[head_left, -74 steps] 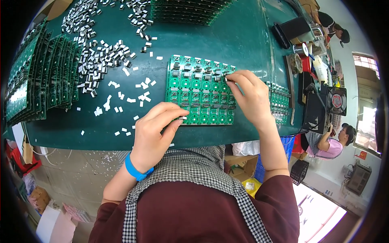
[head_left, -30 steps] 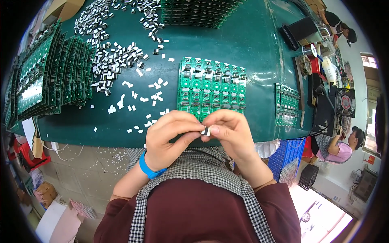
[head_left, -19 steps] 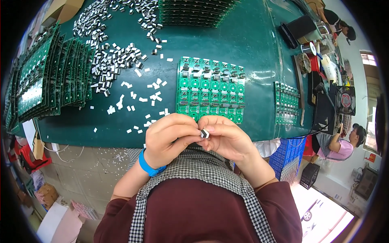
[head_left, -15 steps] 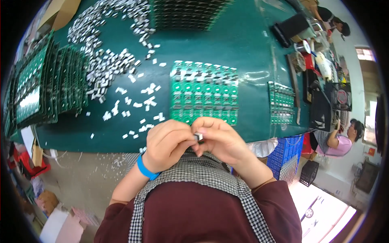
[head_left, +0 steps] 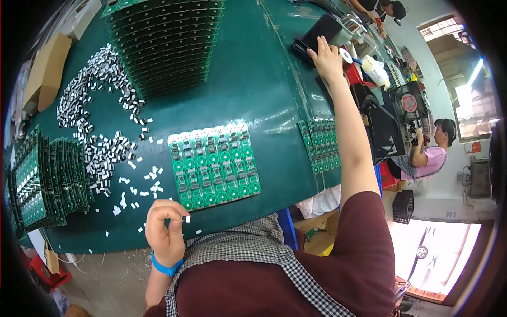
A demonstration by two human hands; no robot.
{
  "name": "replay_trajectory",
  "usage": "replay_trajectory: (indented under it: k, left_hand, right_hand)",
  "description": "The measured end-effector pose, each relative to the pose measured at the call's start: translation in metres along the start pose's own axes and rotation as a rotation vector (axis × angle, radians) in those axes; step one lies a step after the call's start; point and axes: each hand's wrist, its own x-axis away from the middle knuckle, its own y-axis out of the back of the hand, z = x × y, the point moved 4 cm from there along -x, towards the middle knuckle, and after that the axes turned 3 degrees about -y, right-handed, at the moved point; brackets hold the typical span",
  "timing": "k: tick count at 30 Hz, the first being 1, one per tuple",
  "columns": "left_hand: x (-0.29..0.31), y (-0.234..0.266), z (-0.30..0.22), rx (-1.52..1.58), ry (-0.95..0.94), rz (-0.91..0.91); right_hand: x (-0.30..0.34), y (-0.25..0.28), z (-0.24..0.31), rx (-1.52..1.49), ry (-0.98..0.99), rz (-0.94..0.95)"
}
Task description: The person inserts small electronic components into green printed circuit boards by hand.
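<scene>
Head view: what has just changed?

The hands have parted. Half a second ago both met at the block (head_left: 186, 218); now the left hand (head_left: 166, 235) has it alone, and the right hand (head_left: 328, 63) is far across the bench (head_left: 280, 105), at the black box (head_left: 323, 29).

Meaning what for the work?

My judgement: two-handed handling of the block has paused, leaving it in the left hand's care.

How does each grip stand?

The left grip is pinched, thumb and forefinger meeting on the block, just off the near left corner of the panel (head_left: 214, 165). How high it is above the bench, I can't tell. The right grip is loose, fingers stretched and slightly spread over the box's near edge. Nothing shows in it, and I can't tell whether it touches.

Anything else different?

The view has swung: the panel sits further left, and more of the tall stack (head_left: 166, 47) shows. In the oldest frame both hands were at the panel; now the right is well away from it. The pile of blocks (head_left: 108, 153) and the scraps (head_left: 157, 187) still lie left of the panel.
</scene>
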Motion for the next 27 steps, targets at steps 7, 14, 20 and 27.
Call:
replay_trajectory:
  k: [7,14,20,27]
  left_hand:
    - [-0.014,0.001,-0.001,0.088,0.044,-0.061]
    - [-0.016,-0.007,-0.005,0.188,0.104,-0.074]
    - [-0.007,-0.016,-0.015,0.081,-0.009,0.068]
    - [0.0,-0.004,-0.026,0.117,-0.141,0.169]
  right_hand:
    - [-0.006,-0.007,-0.001,0.074,-0.033,-0.082]
    - [0.097,0.187,0.146,-1.224,0.395,0.081]
    - [0.224,0.248,0.223,-1.726,0.305,0.471]
    - [0.253,0.251,0.235,-1.797,0.085,0.403]
